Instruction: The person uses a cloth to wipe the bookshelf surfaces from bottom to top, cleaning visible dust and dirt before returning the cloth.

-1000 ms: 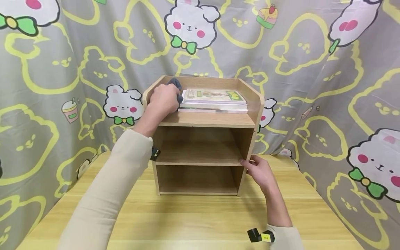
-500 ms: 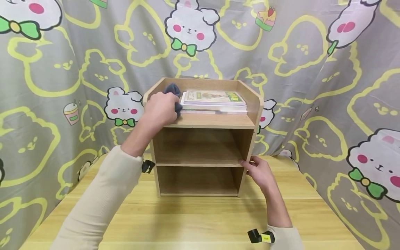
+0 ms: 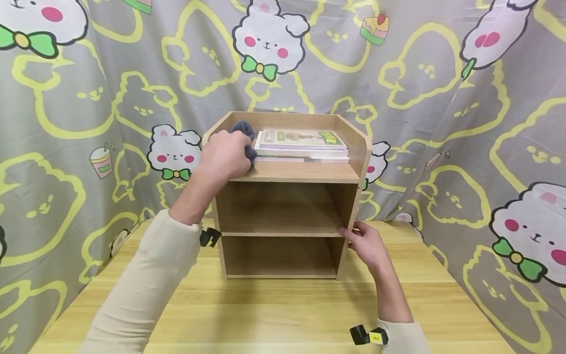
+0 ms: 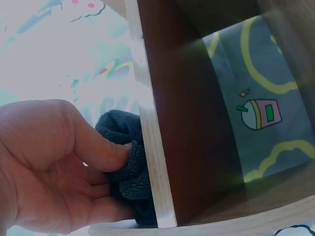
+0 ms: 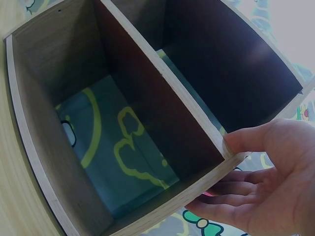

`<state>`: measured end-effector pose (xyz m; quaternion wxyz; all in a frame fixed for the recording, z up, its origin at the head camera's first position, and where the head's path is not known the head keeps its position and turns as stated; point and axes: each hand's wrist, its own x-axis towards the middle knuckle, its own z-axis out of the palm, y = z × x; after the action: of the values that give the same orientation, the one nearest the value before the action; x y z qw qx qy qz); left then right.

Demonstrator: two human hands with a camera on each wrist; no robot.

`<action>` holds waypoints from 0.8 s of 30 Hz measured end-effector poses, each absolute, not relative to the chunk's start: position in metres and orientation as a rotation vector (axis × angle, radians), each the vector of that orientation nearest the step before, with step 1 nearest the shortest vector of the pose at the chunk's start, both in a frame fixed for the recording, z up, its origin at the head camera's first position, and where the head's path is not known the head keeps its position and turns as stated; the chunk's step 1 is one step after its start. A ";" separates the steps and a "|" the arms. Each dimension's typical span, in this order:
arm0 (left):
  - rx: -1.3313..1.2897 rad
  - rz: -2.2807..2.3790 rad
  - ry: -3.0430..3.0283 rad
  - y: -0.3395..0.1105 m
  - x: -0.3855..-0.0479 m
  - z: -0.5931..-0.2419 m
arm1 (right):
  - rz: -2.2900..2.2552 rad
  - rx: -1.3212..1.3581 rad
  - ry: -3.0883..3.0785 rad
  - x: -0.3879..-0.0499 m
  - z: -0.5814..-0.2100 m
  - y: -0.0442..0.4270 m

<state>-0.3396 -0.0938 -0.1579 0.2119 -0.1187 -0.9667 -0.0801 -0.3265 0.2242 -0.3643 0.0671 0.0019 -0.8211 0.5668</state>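
Note:
A wooden shelf unit (image 3: 283, 233) stands on the table, two open compartments below its walled top shelf. My left hand (image 3: 226, 155) grips a dark blue-grey cloth (image 3: 242, 130) at the left end of that top shelf, left of a stack of books (image 3: 302, 146). In the left wrist view the thumb presses the bunched cloth (image 4: 129, 167) against the shelf board. My right hand (image 3: 366, 243) holds the unit's right side at the middle board, thumb at the front edge. The right wrist view shows the other fingers of this hand (image 5: 275, 177) outside the side panel.
The wood-grain table (image 3: 283, 314) extends in front of the unit and to both sides. A grey curtain (image 3: 336, 88) with cartoon rabbits hangs behind and on both sides. Black devices (image 3: 369, 335) are strapped near each wrist.
My left hand and the cloth have moved toward the front left of the top shelf, with the grip kept. The right hand has stayed at the unit's side.

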 end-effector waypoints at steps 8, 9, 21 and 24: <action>-0.331 -0.217 -2.667 -0.096 -0.329 -0.161 | 1.712 0.019 -2.470 -0.327 -0.362 0.224; -0.330 -0.223 -2.670 -0.095 -0.327 -0.160 | 1.705 0.019 -2.471 -0.327 -0.362 0.225; -0.368 -0.277 -2.597 -0.101 -0.312 -0.169 | 1.717 0.013 -2.458 -0.328 -0.363 0.225; -0.339 -0.267 -2.488 -0.102 -0.315 -0.174 | 1.725 0.016 -2.451 -0.328 -0.363 0.224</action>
<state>-0.3153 -0.1024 -0.1742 0.3034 -0.1278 -0.9389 -0.1008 -0.3283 0.2237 -0.3634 0.0718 0.0053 -0.8156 0.5741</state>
